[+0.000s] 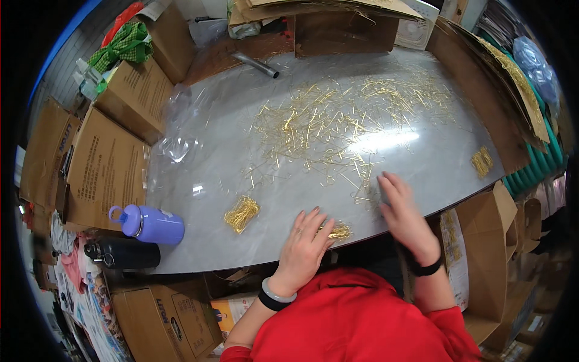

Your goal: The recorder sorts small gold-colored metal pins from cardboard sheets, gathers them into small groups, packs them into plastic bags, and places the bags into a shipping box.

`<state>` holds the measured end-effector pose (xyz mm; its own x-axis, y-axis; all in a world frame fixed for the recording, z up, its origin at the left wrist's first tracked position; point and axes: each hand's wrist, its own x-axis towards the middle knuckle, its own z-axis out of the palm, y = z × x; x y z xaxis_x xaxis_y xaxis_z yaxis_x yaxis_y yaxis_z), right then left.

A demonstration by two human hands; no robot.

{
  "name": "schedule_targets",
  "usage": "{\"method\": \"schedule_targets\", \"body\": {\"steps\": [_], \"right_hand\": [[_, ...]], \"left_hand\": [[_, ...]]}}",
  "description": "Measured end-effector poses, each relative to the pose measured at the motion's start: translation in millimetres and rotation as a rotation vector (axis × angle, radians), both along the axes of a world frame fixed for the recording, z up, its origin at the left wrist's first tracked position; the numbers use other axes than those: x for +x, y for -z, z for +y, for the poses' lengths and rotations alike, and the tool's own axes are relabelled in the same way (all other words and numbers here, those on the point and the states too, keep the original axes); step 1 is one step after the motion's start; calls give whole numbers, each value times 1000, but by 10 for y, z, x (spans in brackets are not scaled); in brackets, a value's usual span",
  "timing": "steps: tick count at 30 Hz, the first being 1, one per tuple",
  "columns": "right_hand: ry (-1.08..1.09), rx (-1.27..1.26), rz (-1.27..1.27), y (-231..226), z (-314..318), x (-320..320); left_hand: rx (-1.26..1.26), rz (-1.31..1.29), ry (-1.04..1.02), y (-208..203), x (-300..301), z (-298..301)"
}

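Many thin gold-coloured bent wire hooks lie scattered over the grey table top. At the near edge, my left hand rests with its fingers stretched out, the thumb side against a small bundle of gold wire hooks. Part of that bundle is hidden by the hand. My right hand is to the right, slightly blurred, fingers extended and nothing seen in them; the nearest loose hooks lie just left of its fingertips. Another gathered bundle of hooks sits to the left of my left hand.
A purple bottle and a black bottle lie at the left edge. Cardboard boxes line the left side. A metal tube lies at the back. Another bundle sits far right; an open carton stands below the right edge.
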<state>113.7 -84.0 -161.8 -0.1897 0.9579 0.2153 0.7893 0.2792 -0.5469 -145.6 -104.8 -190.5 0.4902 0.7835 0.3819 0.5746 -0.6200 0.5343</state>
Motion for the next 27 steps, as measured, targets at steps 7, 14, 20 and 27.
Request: {"method": "schedule_targets", "body": {"steps": [7,14,20,27], "right_hand": [[-44,97,-194,-61,16,-192],[265,162,-108,85,189,-303],[37,58,-393,22,251,-188],[54,202,-260,88,-102,-525]], "left_hand": [[-2,15,30,-6,-16,17],[-10,-9,12,1,0,5],[1,-7,9,-13,2,10],[3,-15,20,17,-13,15]]}}
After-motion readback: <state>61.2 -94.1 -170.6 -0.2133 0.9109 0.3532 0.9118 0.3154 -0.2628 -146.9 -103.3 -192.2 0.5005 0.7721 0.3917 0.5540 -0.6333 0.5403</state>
